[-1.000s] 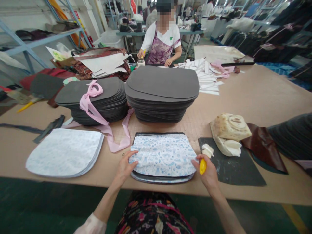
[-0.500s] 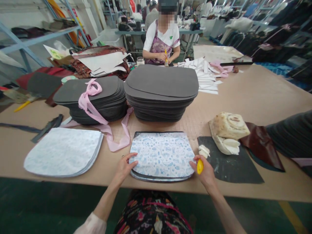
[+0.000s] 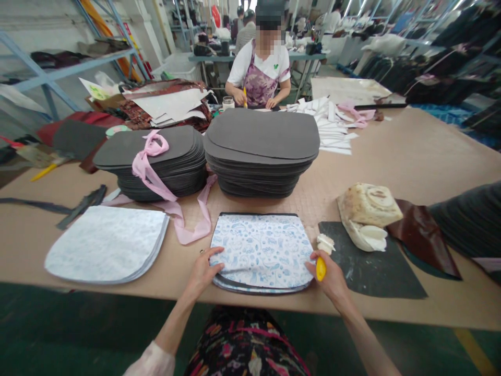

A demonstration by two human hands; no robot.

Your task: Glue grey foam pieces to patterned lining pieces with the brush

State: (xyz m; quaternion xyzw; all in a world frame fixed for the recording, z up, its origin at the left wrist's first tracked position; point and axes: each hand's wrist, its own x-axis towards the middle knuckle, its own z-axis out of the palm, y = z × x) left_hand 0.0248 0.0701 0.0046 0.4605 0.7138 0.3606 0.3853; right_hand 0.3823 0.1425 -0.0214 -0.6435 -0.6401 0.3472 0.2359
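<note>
A white fabric piece (image 3: 262,248) with a blue print lies over a dark piece of the same shape in front of me, with a dark strip showing along its top edge. My left hand (image 3: 206,266) grips its left edge between thumb and fingers, and the cloth ripples slightly near the bottom. At the right edge, my right hand (image 3: 329,271) touches the fabric with its fingertips while holding a yellow-handled brush (image 3: 321,268). White paste covers the brush's end (image 3: 325,243), which points away from me.
A stack of pale fabric pieces (image 3: 105,243) lies left. Behind stand two dark stacks (image 3: 262,136), one tied with pink ribbon (image 3: 146,167). Right is a paste-crusted container (image 3: 370,206) on a dark sheet (image 3: 387,271). A co-worker (image 3: 260,73) works across the table (image 3: 410,156).
The printed fabric has shifted slightly toward me, covering more of the dark lower edge. Both my hands keep their hold. Across the table, the co-worker's hand with a yellow brush has moved left.
</note>
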